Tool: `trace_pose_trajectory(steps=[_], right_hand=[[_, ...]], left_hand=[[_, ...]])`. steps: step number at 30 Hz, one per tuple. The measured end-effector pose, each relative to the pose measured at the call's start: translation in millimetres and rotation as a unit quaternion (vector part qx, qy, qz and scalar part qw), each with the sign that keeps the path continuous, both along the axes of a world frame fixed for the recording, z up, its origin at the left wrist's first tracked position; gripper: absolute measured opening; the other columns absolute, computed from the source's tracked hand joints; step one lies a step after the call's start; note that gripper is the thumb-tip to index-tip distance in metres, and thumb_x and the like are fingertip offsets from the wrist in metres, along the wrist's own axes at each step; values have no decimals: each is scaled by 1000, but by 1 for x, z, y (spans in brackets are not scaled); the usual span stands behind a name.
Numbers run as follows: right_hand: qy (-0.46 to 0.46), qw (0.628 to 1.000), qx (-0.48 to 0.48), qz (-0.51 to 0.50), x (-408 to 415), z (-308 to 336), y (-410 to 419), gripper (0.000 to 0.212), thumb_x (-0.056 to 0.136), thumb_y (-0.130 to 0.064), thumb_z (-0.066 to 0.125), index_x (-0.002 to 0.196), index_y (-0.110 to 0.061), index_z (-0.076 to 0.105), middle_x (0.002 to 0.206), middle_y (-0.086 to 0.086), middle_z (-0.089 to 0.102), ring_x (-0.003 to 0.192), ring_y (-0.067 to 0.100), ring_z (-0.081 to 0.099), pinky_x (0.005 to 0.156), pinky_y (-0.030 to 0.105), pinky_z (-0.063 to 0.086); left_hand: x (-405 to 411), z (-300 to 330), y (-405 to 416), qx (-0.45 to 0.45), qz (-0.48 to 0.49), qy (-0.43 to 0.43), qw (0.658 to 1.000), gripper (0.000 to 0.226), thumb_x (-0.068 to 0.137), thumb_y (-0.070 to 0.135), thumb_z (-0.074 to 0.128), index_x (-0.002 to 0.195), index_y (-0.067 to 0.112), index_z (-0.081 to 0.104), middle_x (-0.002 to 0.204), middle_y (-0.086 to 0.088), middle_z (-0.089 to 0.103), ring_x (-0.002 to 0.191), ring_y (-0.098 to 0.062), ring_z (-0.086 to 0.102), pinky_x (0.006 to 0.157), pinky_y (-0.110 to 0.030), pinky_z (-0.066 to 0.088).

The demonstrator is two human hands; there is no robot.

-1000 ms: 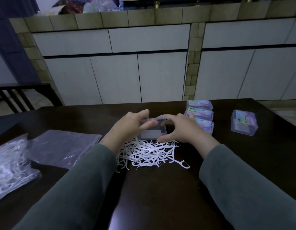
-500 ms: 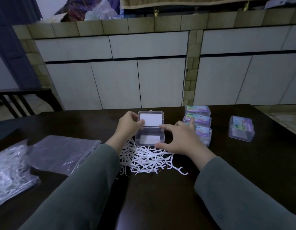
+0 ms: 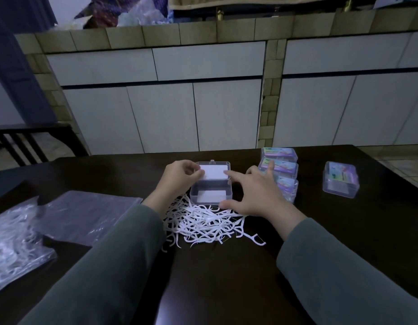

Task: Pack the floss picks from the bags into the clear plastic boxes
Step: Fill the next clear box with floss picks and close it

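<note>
I see the dark tabletop [image 3: 226,277] carrying two bags [image 3: 50,221] at its left edge, one holding floss picks. A loose heap of floss picks [image 3: 203,224] lies mid-tabletop, touching the open clear plastic box [image 3: 211,193]. Packed boxes [image 3: 281,168] stack toward the far right. My left hand [image 3: 179,177] pinches the raised lid; my right hand [image 3: 257,195] rests fingers spread against the box.

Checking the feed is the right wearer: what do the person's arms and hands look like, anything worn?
Both arms wear long, plain grey-green sleeves that end at the wrists. The left hand and right hand are bare: no gloves, and no rings, watch or markings that I can make out in this dim light.
</note>
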State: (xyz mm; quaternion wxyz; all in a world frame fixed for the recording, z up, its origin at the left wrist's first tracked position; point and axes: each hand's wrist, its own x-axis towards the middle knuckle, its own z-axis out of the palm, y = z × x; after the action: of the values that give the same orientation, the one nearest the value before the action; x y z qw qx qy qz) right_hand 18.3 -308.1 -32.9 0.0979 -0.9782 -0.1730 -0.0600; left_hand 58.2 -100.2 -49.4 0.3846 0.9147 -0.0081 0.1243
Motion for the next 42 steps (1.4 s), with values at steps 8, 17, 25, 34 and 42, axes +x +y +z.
trace_pose_trajectory(steps=[8, 17, 25, 34, 42], right_hand=[[-156, 984, 75, -43, -27, 15, -28, 41, 93, -45, 54, 134, -35, 52, 126, -7, 55, 118, 14, 46, 99, 33, 36], [15, 997, -31, -72, -49, 3, -24, 49, 96, -22, 43, 144, -32, 42, 136, 4, 54, 118, 22, 53, 81, 29, 46], [21, 996, -84, -13, -62, 7, -9, 40, 95, -24, 44, 130, -32, 59, 123, 1, 63, 107, 20, 59, 84, 33, 53], [-16, 997, -64, -47, -66, -1, 5, 64, 93, -67, 31, 112, -18, 67, 106, 3, 60, 94, 17, 57, 65, 28, 41], [7, 1000, -30, -1, -70, -1, 8, 58, 90, -67, 40, 126, -27, 62, 111, -1, 59, 105, 17, 52, 92, 38, 39]], left_hand=[[-43, 20, -6, 53, 29, -104, 993, 37, 92, 35, 59, 127, 22, 56, 98, 6, 67, 87, -7, 62, 78, -32, 57], [-105, 20, -26, 304, -159, -45, 938, 60, 77, 75, 51, 124, 37, 59, 102, 14, 53, 97, -3, 51, 77, -27, 48], [-115, 7, -16, 291, -159, -34, 943, 60, 75, 77, 46, 114, 37, 67, 105, 13, 49, 99, -3, 48, 75, -22, 40], [-70, -2, 12, 261, 36, -8, 965, 48, 98, 38, 24, 127, 20, 58, 130, 1, 53, 113, -20, 43, 92, -35, 38], [-75, 2, 19, 282, 5, 23, 959, 38, 91, 27, 36, 96, 25, 74, 113, 15, 66, 97, -17, 46, 84, -37, 45]])
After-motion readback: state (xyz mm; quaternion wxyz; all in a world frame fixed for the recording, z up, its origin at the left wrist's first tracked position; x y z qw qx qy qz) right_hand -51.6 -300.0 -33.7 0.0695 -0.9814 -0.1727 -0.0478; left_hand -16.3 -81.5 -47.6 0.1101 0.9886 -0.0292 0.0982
